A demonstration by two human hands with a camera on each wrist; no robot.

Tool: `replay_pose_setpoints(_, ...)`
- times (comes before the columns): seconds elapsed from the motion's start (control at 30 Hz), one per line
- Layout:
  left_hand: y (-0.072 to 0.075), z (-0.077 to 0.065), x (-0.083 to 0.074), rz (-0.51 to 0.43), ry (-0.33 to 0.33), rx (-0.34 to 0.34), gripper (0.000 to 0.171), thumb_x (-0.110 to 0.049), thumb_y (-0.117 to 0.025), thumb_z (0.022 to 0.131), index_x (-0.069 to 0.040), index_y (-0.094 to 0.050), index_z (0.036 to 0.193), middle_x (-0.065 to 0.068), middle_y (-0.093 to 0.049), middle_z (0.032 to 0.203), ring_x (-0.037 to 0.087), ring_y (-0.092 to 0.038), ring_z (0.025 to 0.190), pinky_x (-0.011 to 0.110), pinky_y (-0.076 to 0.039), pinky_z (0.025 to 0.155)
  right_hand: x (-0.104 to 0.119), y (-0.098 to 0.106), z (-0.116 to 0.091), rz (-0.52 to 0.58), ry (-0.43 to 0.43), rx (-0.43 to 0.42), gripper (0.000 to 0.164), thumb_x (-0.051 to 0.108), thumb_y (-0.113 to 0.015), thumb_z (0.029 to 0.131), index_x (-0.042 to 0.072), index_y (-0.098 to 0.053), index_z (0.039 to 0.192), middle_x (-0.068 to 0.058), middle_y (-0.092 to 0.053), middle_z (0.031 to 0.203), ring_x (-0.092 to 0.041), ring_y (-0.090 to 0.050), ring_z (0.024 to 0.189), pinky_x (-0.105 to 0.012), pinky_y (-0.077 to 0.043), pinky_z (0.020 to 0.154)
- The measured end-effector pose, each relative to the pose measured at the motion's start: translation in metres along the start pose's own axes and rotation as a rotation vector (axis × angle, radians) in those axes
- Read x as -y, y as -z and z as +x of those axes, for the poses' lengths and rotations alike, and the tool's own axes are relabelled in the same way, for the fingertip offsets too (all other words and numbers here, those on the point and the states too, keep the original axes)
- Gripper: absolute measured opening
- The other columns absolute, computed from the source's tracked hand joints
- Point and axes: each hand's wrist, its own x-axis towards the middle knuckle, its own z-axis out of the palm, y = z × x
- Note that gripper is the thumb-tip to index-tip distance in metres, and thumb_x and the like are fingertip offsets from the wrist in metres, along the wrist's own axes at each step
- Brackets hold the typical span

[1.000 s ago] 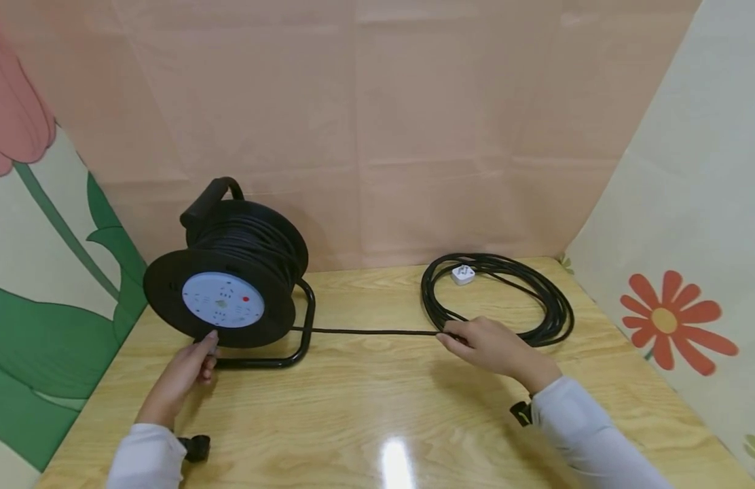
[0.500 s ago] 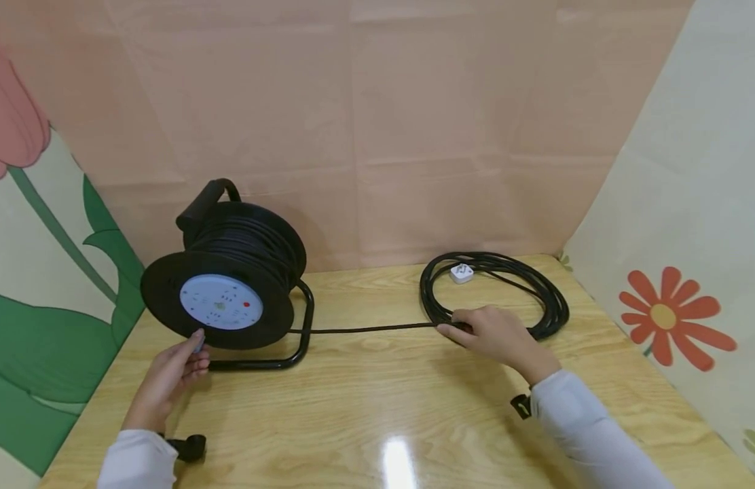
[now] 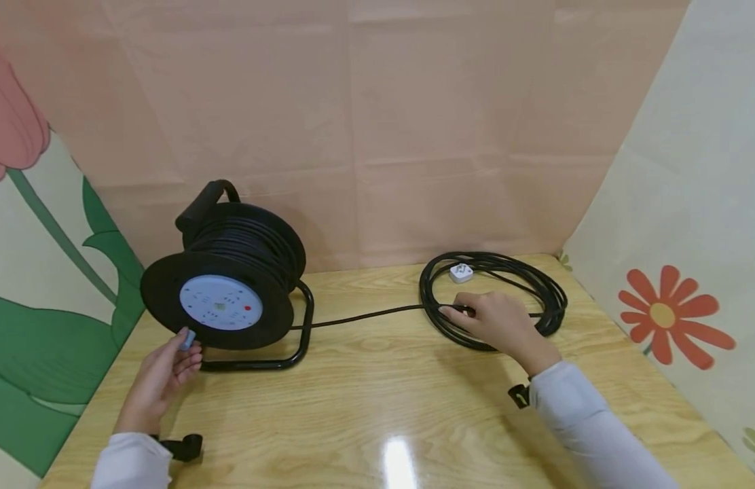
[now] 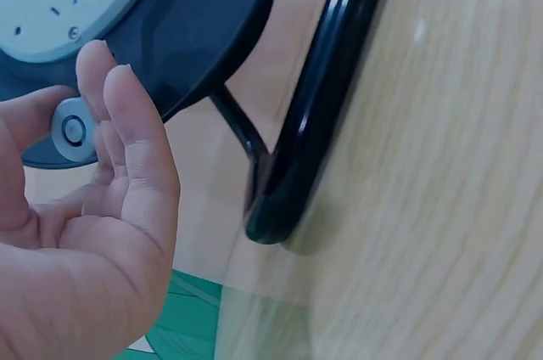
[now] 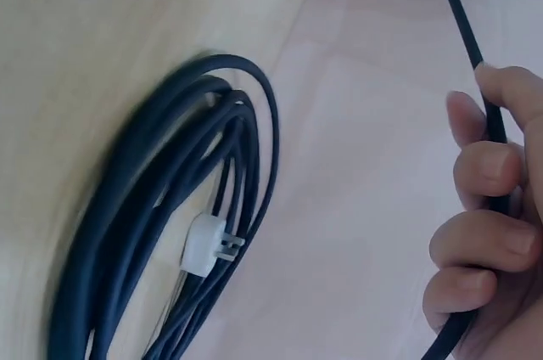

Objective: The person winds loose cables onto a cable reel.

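A black cable reel (image 3: 246, 238) with a pale socket face (image 3: 209, 305) stands on a tubular frame (image 3: 255, 365) at the left of the table. My left hand (image 3: 153, 384) pinches the small grey knob (image 4: 74, 129) at the reel's lower edge between thumb and fingers; the other fingers curl loosely. Out to the right, my right hand (image 3: 502, 326) has its fingers curled round the black cable (image 5: 462, 20), which runs from the reel into the palm. Under and behind that hand lies a loose coil of cable (image 3: 551, 292), with a white plug (image 3: 461, 273) inside its loops.
The wooden table (image 3: 353, 407) meets a pinkish backdrop (image 3: 414, 170) right behind the coil and reel. Flower-printed panels border both sides, the left one (image 3: 47, 339) close beside the left hand. The reel's black carry handle (image 3: 203, 204) sticks up at its back.
The left hand and knob have moved left along the reel's lower edge, and the red dot has shifted down as the reel turned clockwise. The right hand has risen, lifting the cable with it.
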Motion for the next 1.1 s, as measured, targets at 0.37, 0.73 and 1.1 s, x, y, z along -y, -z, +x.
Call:
replay_pose_setpoints(0.37, 0.006, -0.008, -0.012, -0.371, -0.07, 0.099, 0.027, -0.031, -0.052, 0.106, -0.013, -0.067, 0.093, 0.001, -0.071, 0.088, 0.01, -0.07, 0.082, 0.022, -0.057, 0.079, 0.018, 0.007, 0.011, -0.019, 0.071, 0.003, 0.019, 0.04, -0.067, 0.094, 0.024, -0.065, 0.083, 0.017, -0.042, 0.054, -0.003, -0.035, 0.043, -0.026, -0.028, 0.039)
replay_pose_setpoints(0.73, 0.0, -0.016, -0.029, -0.697, -0.152, 0.129, 0.022, -0.023, -0.053, 0.105, -0.003, -0.061, 0.102, 0.011, -0.07, 0.093, 0.019, -0.07, 0.086, 0.027, -0.057, 0.083, 0.006, -0.007, 0.018, -0.033, 0.041, 0.021, 0.024, 0.048, -0.071, 0.09, 0.026, -0.066, 0.081, 0.014, -0.044, 0.052, -0.008, -0.037, 0.045, -0.03, -0.03, 0.041)
replay_pose_setpoints(1.1, -0.007, -0.019, -0.032, -0.642, -0.223, 0.054, 0.02, -0.025, -0.058, 0.103, -0.005, -0.06, 0.104, 0.008, -0.068, 0.092, 0.016, -0.068, 0.084, 0.024, -0.057, 0.08, 0.009, -0.02, 0.018, 0.02, -0.015, 0.127, 0.018, 0.039, -0.06, 0.098, 0.024, -0.066, 0.09, 0.014, -0.043, 0.056, -0.009, -0.04, 0.049, -0.03, -0.031, 0.045)
